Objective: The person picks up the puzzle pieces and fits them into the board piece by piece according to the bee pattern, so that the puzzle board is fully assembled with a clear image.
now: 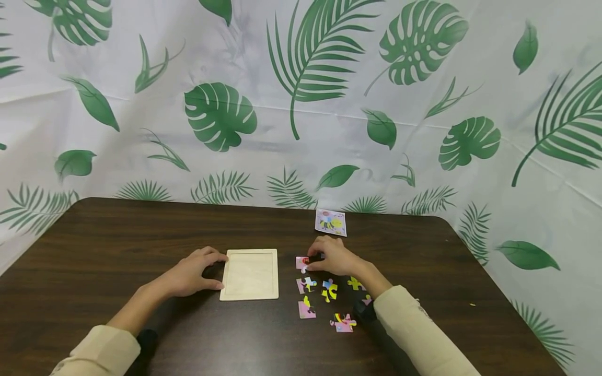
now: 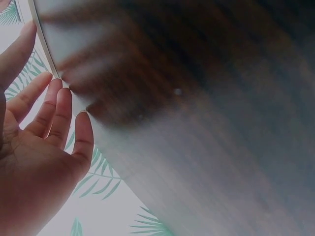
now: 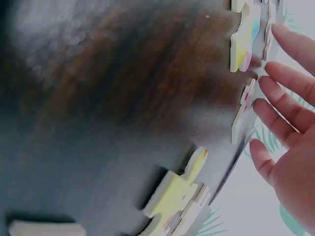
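Note:
In the head view my left hand (image 1: 190,272) rests at the left side of a square wooden puzzle tray (image 1: 275,274). Its thumb and fingers are spread along the tray's edge; the left wrist view shows that hand (image 2: 47,142) with its fingers loosely extended. My right hand (image 1: 333,257) is over the puzzle pieces, thumb and fingertips at a pink piece (image 1: 300,263) with a red patch. The right wrist view shows its fingers (image 3: 280,78) apart and slightly bent beside the pieces. Below it lie a blue-and-yellow piece (image 1: 330,290) and a pink-and-yellow piece (image 1: 307,309).
A printed bee picture card (image 1: 331,223) lies near the back edge of the dark wooden table (image 1: 141,235). More pieces lie around: a pink one (image 1: 344,324) at the front and a yellow one (image 1: 355,283) beside the right forearm. A leaf-patterned cloth (image 1: 263,156) hangs behind.

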Action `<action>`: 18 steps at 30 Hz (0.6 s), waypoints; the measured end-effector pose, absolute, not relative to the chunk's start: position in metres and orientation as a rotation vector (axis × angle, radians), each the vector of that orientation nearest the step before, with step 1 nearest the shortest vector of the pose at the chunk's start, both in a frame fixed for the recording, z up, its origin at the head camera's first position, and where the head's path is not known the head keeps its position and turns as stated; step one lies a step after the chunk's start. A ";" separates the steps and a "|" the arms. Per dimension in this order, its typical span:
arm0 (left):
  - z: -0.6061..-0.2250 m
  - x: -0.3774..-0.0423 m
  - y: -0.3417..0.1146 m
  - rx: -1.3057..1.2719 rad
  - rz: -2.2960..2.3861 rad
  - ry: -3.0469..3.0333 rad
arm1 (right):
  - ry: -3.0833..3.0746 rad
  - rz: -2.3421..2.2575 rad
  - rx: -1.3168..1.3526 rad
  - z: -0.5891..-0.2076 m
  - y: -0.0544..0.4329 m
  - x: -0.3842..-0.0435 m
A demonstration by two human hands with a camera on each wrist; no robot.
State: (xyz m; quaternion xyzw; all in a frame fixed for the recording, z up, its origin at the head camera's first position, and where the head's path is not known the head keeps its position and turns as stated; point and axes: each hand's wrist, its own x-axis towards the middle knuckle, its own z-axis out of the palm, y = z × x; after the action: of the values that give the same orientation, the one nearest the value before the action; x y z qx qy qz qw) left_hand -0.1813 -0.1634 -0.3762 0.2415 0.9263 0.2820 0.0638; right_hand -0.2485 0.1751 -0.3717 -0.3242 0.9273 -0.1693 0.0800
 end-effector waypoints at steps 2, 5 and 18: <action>-0.376 -0.181 -0.163 0.731 0.854 2.798 | 2.768 -0.511 -0.959 -0.372 0.175 -0.248; -0.376 -0.181 -0.164 0.738 0.856 2.800 | 2.762 -0.510 -0.967 -0.372 0.175 -0.249; -0.377 -0.181 -0.164 0.744 0.851 2.801 | 2.703 -0.552 -1.005 -0.370 0.173 -0.251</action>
State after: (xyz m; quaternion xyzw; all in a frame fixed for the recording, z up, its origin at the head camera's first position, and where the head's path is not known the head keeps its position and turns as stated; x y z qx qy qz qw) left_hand -0.1814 -0.1643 -0.3767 0.2459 0.9257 0.2812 0.0604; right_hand -0.2507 0.1725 -0.3702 -0.3404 0.9158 -0.1869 0.1029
